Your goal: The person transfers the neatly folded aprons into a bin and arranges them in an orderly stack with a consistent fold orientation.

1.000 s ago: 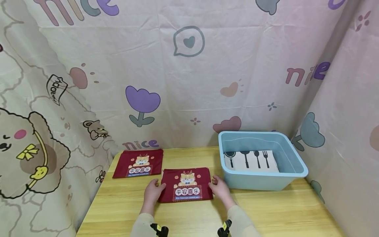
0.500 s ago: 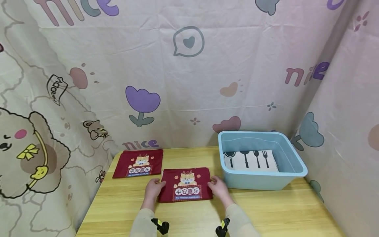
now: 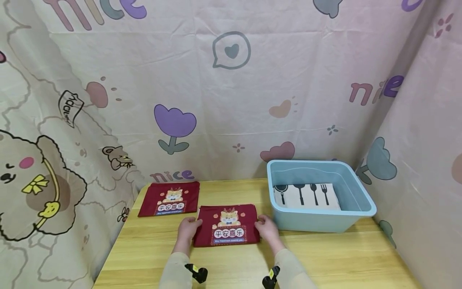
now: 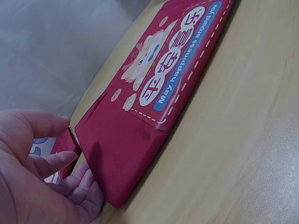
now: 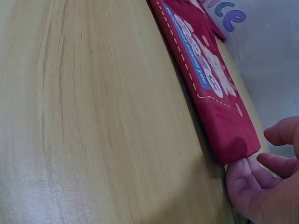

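Red cloth, lying flat; left hand and right hand at its opposite ends, fingers relaxed, unclenched, probably to square it. Blue bin to its right.

Table: near edge and both near corners cut off by the head view's bottom; far right corner hidden behind the blue bin. Bin's front wall hides the lower part of the white cloth.

Right hand: lower fingertips out of sight under the near red cloth, at its end toward the table's right edge. Left hand: can't tell how far its lower fingers reach under. Both wrist views crop that cloth; underside hidden.

Far red cloth, table's far left corner: caption too small to read reliably. Sleeves cropped at bottom.
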